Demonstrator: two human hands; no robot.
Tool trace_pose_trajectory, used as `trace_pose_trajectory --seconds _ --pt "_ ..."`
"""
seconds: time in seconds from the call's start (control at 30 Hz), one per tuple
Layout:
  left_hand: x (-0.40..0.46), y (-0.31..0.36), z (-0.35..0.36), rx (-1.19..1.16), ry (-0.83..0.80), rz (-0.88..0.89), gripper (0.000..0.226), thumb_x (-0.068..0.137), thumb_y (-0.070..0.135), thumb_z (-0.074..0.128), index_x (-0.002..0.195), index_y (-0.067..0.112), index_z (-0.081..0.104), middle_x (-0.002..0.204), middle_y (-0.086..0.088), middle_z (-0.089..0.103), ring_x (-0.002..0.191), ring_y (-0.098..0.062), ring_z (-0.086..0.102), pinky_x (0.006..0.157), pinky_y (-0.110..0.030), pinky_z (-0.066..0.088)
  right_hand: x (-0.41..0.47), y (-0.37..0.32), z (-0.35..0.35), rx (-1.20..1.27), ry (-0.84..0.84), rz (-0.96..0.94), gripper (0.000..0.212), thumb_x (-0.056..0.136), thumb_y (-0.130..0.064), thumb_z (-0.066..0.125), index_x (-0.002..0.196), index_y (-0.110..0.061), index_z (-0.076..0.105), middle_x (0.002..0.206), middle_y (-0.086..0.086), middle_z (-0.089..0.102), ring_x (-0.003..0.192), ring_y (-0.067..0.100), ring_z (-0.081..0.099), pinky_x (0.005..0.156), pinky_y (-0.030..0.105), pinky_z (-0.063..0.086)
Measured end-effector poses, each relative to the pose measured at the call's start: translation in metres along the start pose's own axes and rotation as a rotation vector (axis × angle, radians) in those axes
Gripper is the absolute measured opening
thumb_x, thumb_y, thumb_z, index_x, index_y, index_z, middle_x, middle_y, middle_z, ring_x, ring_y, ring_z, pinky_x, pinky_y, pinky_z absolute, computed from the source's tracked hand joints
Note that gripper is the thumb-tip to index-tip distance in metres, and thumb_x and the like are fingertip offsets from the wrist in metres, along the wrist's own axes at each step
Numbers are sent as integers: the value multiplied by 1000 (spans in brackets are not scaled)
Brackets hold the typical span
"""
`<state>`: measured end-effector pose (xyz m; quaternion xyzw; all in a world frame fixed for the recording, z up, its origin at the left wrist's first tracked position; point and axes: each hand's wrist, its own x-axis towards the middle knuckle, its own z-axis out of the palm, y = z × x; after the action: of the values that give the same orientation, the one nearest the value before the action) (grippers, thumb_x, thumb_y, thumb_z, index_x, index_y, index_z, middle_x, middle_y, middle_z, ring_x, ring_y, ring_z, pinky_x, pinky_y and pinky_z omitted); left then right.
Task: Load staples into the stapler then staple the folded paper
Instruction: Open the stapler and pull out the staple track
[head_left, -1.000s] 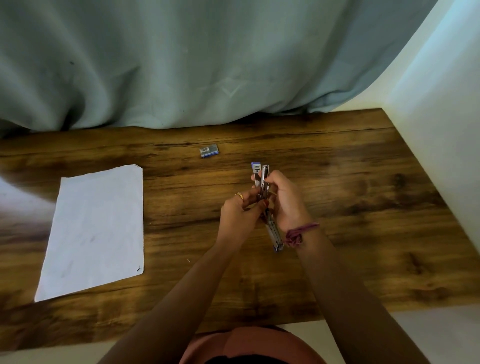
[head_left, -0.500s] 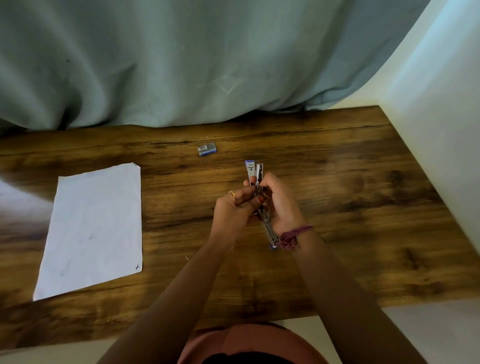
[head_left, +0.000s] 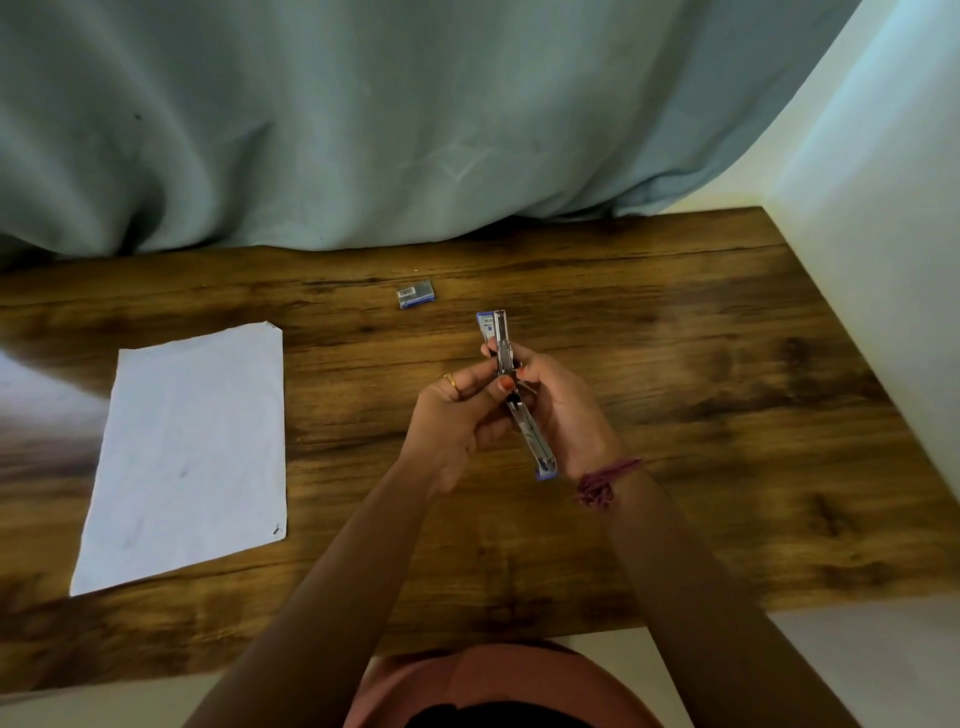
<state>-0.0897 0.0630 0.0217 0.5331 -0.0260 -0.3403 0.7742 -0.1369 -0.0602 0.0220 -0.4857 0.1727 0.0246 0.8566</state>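
Right hand (head_left: 558, 410) grips the opened stapler (head_left: 519, 400) (hinged wide); left hand (head_left: 457, 415) pinches its middle.

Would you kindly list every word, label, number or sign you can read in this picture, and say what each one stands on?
No text can be read.
Staple box: a barcode-like label, too small to read.
Stapler, held in both hands: blue part with pale markings at its far end, blurred.
Paper: only faint smudges and a small dark mark at its near right corner, no writing.
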Motion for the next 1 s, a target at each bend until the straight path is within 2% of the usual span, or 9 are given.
trace_pose_trajectory --seconds 0.1,0.17,0.3,0.43,0.57,0.7,0.77,0.9,1.0 --pt "2 5 0 -30 -20 -17 28 83 8 62 111 9 68 104 -10 74 93 -22 71 69 -30 60 0 0 -3 -16 -33 -76 42 91 -12 39 130 -9 54 102 13 59 77 15 58 61 25 48" --pt "4 8 -1 -56 -32 -46 27 88 8 59 114 8 67 106 -13 73 93 -23 71 70 -30 60 1 2 -8 -9 -45 -106 42 94 -8 35 133 -8 50 101 12 60 75 11 61 58 23 51" --pt "8 10 -2 -47 -23 -87 25 92 6 56 115 9 67 101 -10 74 87 -20 72 64 -27 58 2 6 -12 26 -79 -149 44 94 -5 34 136 -8 47 118 17 59 96 20 61 76 32 54" --pt "9 11 -1 -14 -1 -127 28 91 13 60 118 8 66 103 -11 73 87 -22 71 73 -35 60 2 14 -11 58 -76 -164 52 87 -9 40 138 -11 44 135 17 52 114 25 54 93 37 48" --pt "8 13 -1 15 -28 -184 32 86 24 67 114 9 68 100 -9 73 85 -23 70 67 -38 58 0 24 -13 124 -90 -154 50 90 -4 47 139 -16 43 129 7 56 110 20 55 92 36 46" --pt "10 12 1 33 -4 -218 29 84 7 68 113 9 67 91 -5 74 80 -20 70 65 -37 58 1 33 -17 128 -100 -140 53 87 -6 53 138 -20 44 127 1 59 110 16 56 92 32 46" --pt "11 11 0 55 17 -226 31 84 3 66 114 10 66 88 -6 73 75 -17 70 61 -34 57 4 36 -22 162 -119 -107 54 89 -2 48 141 -18 41 132 3 56 112 15 56 95 30 47" --pt "16 6 -6 266 89 -197 31 82 5 69 110 17 66 90 -2 70 73 -12 67 65 -30 55 13 41 -34 407 -13 -5 41 94 -8 36 133 -11 50 133 8 56 118 18 55 100 33 44" --pt "23 1 -11 689 145 -93 38 81 9 70 118 18 62 93 0 67 78 -12 66 69 -27 58 23 48 -37 523 115 111 37 100 -18 35 125 0 54 127 16 61 116 24 59 94 33 51"
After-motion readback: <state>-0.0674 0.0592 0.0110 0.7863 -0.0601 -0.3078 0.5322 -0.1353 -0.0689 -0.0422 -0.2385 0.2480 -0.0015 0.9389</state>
